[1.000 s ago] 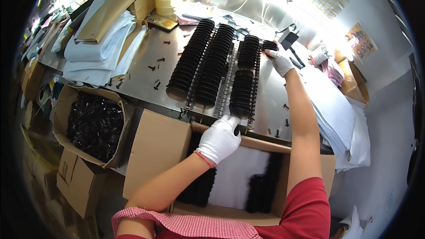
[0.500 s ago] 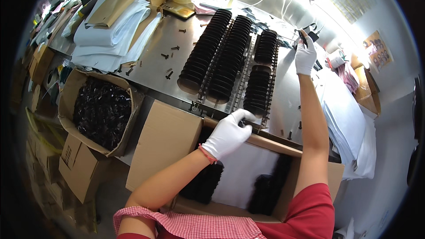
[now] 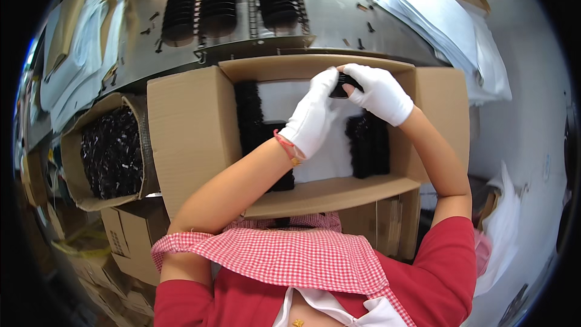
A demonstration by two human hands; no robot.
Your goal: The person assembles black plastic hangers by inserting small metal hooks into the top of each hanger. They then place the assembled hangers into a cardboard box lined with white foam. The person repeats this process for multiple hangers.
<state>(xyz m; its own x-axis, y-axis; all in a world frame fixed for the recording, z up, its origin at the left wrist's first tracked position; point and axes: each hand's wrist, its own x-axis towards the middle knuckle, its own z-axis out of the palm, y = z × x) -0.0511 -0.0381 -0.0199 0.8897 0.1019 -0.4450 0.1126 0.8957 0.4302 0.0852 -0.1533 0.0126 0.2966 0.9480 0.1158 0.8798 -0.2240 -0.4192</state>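
Both my hands wear white gloves and meet above the far part of an open cardboard box (image 3: 181, 133). My right hand (image 3: 382, 94) is closed round a small stack of dark, glossy, lens-like pieces (image 3: 345, 87). Against the stack's left side, my left hand (image 3: 315, 112) closes with its fingers held together. Inside the box, a black row of pieces (image 3: 247, 109) stands along the left wall and a second black row (image 3: 369, 145) along the right. White sheet lining (image 3: 321, 166) shows between them. My left forearm partly hides the left row.
Beyond the box, racks of black round discs (image 3: 218, 0) stand on a metal table (image 3: 327, 0) with scattered screws. A carton of dark shiny pieces (image 3: 112, 151) is at left. White bags (image 3: 436, 18) lie at far right, folded papers (image 3: 88, 54) at far left.
My right hand has come from the table's far right to join my left hand over the box. The view has tilted down, showing more of the box and less of the table.
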